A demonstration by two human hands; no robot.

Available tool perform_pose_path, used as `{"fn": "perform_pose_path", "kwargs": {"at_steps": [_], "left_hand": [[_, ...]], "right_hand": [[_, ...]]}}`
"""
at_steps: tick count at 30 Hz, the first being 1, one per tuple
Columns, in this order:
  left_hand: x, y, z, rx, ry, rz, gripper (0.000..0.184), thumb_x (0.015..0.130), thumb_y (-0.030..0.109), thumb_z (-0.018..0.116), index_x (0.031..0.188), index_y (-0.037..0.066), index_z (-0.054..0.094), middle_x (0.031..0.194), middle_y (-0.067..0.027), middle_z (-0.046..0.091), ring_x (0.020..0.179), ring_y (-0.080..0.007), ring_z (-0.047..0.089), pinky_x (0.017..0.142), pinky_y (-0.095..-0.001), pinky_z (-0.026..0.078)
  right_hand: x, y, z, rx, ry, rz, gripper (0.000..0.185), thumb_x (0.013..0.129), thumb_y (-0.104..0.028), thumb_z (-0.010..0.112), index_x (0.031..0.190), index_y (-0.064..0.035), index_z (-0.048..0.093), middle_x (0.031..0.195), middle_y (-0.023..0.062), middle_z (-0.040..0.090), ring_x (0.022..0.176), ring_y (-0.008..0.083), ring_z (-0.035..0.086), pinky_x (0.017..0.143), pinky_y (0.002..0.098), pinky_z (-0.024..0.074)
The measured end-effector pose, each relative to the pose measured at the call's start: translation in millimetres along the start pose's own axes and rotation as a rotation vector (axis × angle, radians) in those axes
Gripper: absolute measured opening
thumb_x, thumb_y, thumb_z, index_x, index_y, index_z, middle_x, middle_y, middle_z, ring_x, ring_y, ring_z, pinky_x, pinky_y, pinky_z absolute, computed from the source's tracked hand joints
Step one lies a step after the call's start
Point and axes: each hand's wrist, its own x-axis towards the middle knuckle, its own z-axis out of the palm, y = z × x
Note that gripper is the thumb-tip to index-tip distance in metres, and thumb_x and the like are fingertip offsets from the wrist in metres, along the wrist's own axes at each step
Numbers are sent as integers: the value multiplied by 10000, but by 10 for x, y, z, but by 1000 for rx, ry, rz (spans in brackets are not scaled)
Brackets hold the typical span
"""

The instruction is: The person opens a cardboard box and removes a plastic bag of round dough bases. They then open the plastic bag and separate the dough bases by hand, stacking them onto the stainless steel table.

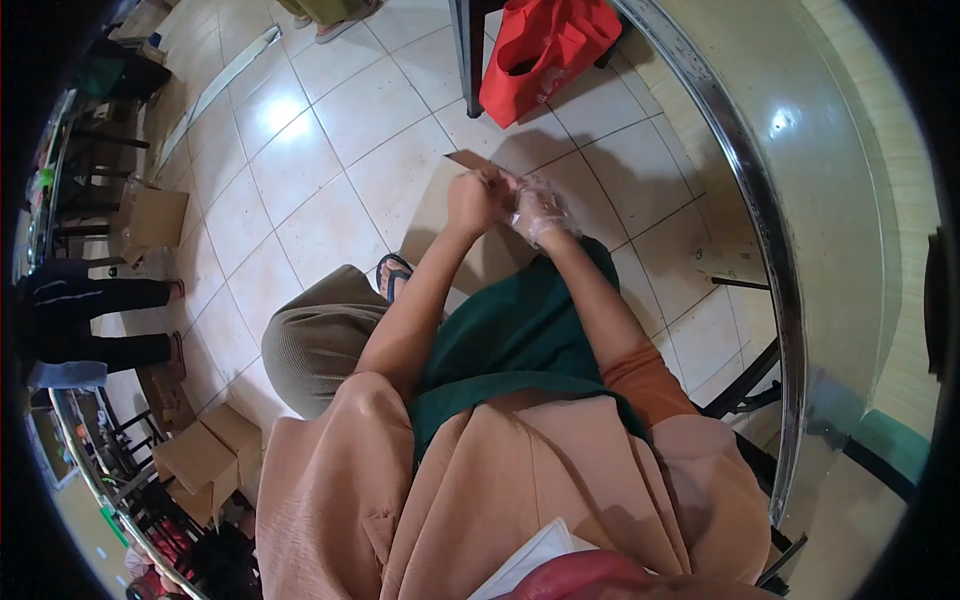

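Observation:
My left hand point(474, 202) is bare and closed, held out in front of my knees. A flat brownish piece point(468, 160) with a dark corner sticks out past its fingers; I cannot tell its kind. Right against it is my right hand point(541, 216), wrapped in a crinkled clear plastic glove point(548, 203). The right fingers are drawn together toward the left hand, and what lies between them is hidden. Below both hands, a dark green apron point(510, 320) covers my lap.
A red bag point(545, 60) stands by a dark table leg point(467, 60). The metal-edged table point(775, 250) curves along my right. Cardboard boxes point(155, 220) and a person in dark trousers point(100, 310) are at the left. Another person's feet point(340, 28) show at the top.

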Motion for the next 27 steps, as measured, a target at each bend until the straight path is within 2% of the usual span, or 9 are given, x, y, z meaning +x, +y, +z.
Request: {"fn": "perform_pose_path", "kwargs": {"at_steps": [3, 6, 8, 11, 13, 17, 21, 23, 27], "left_hand": [[-88, -578, 281, 239, -228, 92, 104, 793, 193, 634, 768, 131, 714, 798, -152, 693, 762, -347, 664, 682, -433, 515], [-309, -991, -19, 551, -838, 47, 264, 723, 260, 707, 859, 35, 725, 868, -185, 696, 773, -313, 676, 718, -429, 524], [-485, -1527, -284, 650, -1169, -72, 329, 733, 355, 697, 758, 27, 722, 778, -169, 687, 695, -291, 646, 685, -417, 506], [-419, -1209, -1445, 726, -1254, -595, 389, 682, 351, 806, 898, 34, 737, 863, -126, 698, 741, -237, 651, 667, -389, 552], [-477, -1670, -2076, 550, -1057, -978, 334, 687, 290, 825, 958, 111, 743, 900, -100, 697, 848, -237, 656, 669, -425, 582], [-699, -1898, -2637, 31, -915, -1392, 279, 883, 368, 671, 1045, 143, 704, 810, 14, 651, 591, -83, 403, 772, -422, 584], [-855, -2641, -2710, 139, -383, -1451, 468, 923, 512, 547, 1073, 89, 679, 895, -102, 669, 935, -177, 602, 855, -495, 550], [-820, -2885, -2707, 762, -366, -1286, 483, 899, 518, 580, 1176, 126, 633, 1140, -130, 609, 1016, -231, 583, 900, -523, 496], [-624, -2176, -2623, 899, 194, -1035, 583, 829, 453, 675, 1289, 121, 539, 1404, -127, 435, 1291, -388, 406, 903, -563, 478]], "right_hand": [[252, 220, 751, 59, -322, 241, 688, 797, -452, 711, 1343, -101, 485, 1377, 167, 494, 1219, 391, 501, 1020, 469, 409], [183, 117, 719, 9, -461, 421, 738, 829, -538, 650, 1389, -108, 434, 1414, 168, 465, 1299, 374, 443, 1055, 475, 387], [131, 2, 587, 38, -560, 476, 770, 834, -623, 594, 1364, -77, 477, 1387, 156, 502, 1276, 350, 481, 1004, 506, 423], [233, 47, 729, -64, -551, 431, 761, 841, -634, 574, 1362, -86, 484, 1404, 141, 490, 1282, 340, 479, 997, 518, 423], [305, 64, 747, -96, -606, 428, 788, 849, -635, 558, 1393, -78, 435, 1414, 143, 479, 1283, 336, 480, 1007, 512, 414], [239, -114, 661, -37, -486, 460, 867, 862, -619, 547, 1467, -56, 283, 1433, 168, 449, 1303, 330, 460, 1031, 515, 387], [367, -74, 883, -18, -377, 466, 927, 853, -617, 558, 1493, -57, 189, 1465, 190, 395, 1339, 335, 412, 1061, 504, 358], [359, -114, 913, -5, -316, 472, 896, 852, -613, 563, 1484, -71, 233, 1496, 188, 347, 1363, 338, 376, 1087, 475, 345], [372, -116, 880, 20, -318, 488, 875, 855, -590, 574, 1473, -57, 256, 1501, 191, 334, 1367, 347, 363, 1102, 481, 323]]}}
